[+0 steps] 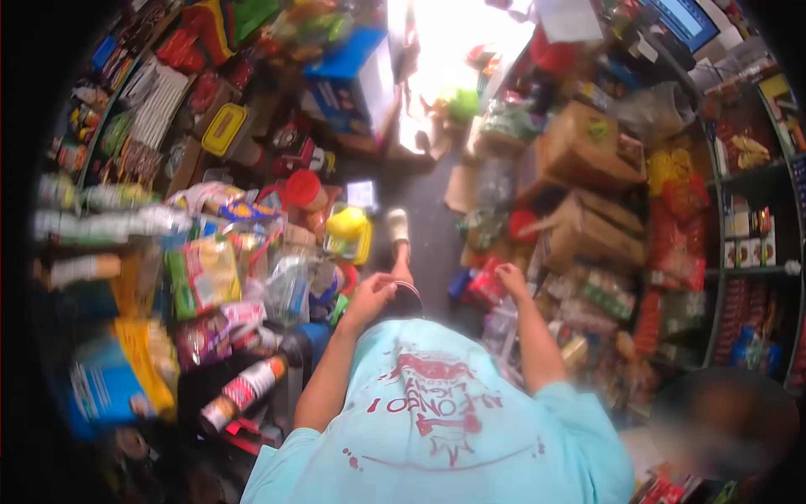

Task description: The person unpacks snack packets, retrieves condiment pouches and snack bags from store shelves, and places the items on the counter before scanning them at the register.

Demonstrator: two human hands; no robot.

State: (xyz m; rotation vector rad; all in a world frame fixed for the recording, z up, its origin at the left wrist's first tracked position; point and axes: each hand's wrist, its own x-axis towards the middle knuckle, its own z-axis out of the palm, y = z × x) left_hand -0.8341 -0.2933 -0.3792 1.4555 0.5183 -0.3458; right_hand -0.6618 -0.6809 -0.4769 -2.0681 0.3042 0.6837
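Narrow aisle (438, 223), left hand (372, 296) half-curled near shorts (401, 304)

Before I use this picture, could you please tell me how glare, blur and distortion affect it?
Head view: glare washes out the far end of the aisle; packages along the left edge look smeared; the right-hand shelving bows with wide-angle distortion; the corners fall to black.

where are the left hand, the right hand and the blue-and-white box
Left hand (371, 297): head view, middle of the hand
Right hand (511, 280): head view, middle of the hand
Blue-and-white box (341, 94): head view, blue side
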